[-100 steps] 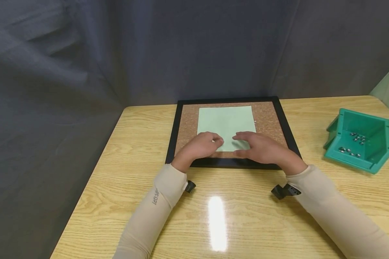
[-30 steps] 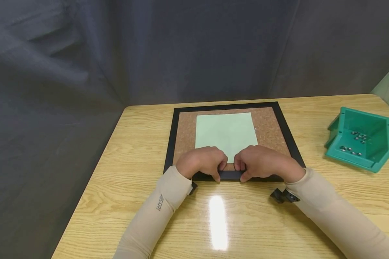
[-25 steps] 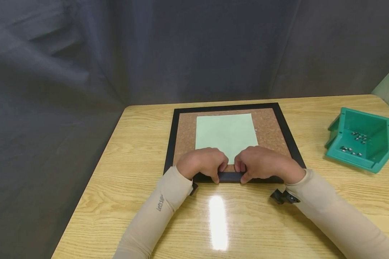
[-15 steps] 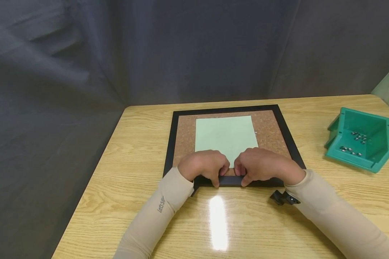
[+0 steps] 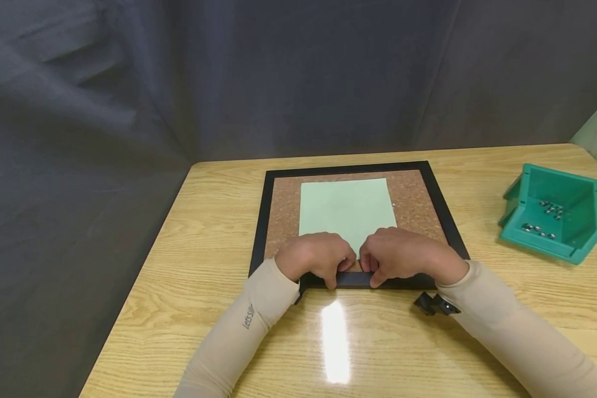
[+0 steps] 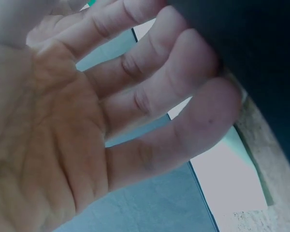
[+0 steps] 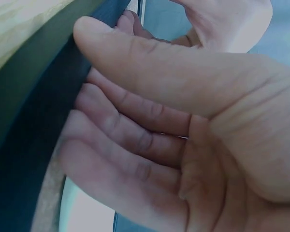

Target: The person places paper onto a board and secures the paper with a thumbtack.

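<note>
A black-framed corkboard (image 5: pixel 413 190) lies flat on the wooden table, with a pale green sheet of paper (image 5: pixel 345 204) on its cork. My left hand (image 5: pixel 318 254) grips the near side of the frame, thumb on its front edge and fingertips against its inner edge. Just to the right, my right hand (image 5: pixel 405 253) holds the same side in like manner. Both wrist views show curled fingers meeting the dark frame, in the left wrist view (image 6: pixel 261 63) and the right wrist view (image 7: pixel 14 169). The hands cover the paper's near corners.
A teal open-front bin (image 5: pixel 577 193) stands at the table's right, with several small shiny metal pieces (image 5: pixel 537 229) in it. Dark grey cloth (image 5: pixel 303 77) hangs behind the table (image 5: pixel 194 232) and along its left. A tiny white speck (image 5: pixel 393 205) sits on the cork right of the paper.
Over three seconds ago both hands hovered above the paper. They then took hold of the near frame side, and the corkboard slid toward me; it has barely moved in the last half second.
</note>
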The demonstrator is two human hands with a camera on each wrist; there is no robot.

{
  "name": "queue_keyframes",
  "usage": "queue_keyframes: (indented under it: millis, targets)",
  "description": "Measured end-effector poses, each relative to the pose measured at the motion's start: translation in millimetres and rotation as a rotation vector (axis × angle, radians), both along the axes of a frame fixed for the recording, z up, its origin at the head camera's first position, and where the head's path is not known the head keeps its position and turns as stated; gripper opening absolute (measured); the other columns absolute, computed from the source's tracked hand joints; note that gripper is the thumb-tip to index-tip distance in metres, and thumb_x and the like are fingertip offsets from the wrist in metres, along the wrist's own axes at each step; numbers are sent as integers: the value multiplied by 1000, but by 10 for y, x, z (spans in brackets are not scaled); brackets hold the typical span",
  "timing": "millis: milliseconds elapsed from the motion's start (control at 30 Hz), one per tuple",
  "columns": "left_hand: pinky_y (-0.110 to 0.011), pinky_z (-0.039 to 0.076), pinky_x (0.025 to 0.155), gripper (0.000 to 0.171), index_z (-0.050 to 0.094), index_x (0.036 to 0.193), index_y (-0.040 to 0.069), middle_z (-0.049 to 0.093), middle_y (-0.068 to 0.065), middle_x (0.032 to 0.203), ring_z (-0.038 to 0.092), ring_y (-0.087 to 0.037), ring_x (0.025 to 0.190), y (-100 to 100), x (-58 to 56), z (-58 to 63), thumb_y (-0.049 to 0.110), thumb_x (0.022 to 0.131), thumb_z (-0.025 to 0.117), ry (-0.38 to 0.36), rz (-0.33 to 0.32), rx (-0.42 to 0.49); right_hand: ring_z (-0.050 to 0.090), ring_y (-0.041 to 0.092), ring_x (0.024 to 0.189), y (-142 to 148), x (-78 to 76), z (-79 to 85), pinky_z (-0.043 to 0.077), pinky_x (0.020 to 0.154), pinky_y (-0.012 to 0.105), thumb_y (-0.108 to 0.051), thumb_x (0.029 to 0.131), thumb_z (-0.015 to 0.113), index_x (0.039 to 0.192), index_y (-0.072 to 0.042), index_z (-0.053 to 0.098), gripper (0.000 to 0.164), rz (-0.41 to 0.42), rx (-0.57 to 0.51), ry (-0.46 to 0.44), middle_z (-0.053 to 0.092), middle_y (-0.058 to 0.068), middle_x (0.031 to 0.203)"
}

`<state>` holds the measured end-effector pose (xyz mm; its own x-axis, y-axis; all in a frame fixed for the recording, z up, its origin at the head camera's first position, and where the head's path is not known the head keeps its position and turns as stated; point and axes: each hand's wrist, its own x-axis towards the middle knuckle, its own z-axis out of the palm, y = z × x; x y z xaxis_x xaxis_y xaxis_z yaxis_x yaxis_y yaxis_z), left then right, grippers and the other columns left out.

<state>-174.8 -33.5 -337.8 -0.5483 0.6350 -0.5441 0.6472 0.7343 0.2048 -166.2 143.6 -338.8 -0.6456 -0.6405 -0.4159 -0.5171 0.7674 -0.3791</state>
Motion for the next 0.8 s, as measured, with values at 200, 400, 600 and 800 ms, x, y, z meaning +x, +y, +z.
queue_keyframes:
  millis: [200, 400, 600, 800]
  targets:
    - [-22, 40, 60, 34, 54, 71, 20, 54, 8, 74, 49, -10, 69, 6, 23, 5, 16, 74, 88, -1, 7, -23, 55, 5, 66, -12, 19, -12, 46, 63, 24, -19, 76, 87, 81, -21, 69, 18, 1, -29, -24, 64, -13, 73]
    - [-23, 41, 61, 31, 56, 74, 19, 57, 7, 77, 50, -10, 71, 17, 32, 10, 14, 75, 87, 5, 19, -30, 55, 5, 67, -9, 40, 7, 46, 64, 24, -20, 76, 87, 81, -21, 69, 19, 1, -32, -26, 64, -13, 74]
    - [-22, 42, 64, 22, 59, 84, 17, 57, 8, 81, 50, -10, 73, -40, -20, 66, 15, 82, 81, 4, -1, 11, 62, 7, 88, 62, 21, 74, 51, 77, 32, -34, 83, 80, 106, -24, 70, 27, 2, -76, 1, 68, -12, 98]
    - [-26, 38, 60, 12, 63, 106, 18, 59, 6, 84, 48, -10, 67, -251, -146, 201, 22, 103, 52, 133, 176, 145, 59, 25, 123, 152, -26, 83, 48, 100, 49, -37, 95, 66, 127, -17, 65, 37, 3, -164, 48, 62, -1, 132]
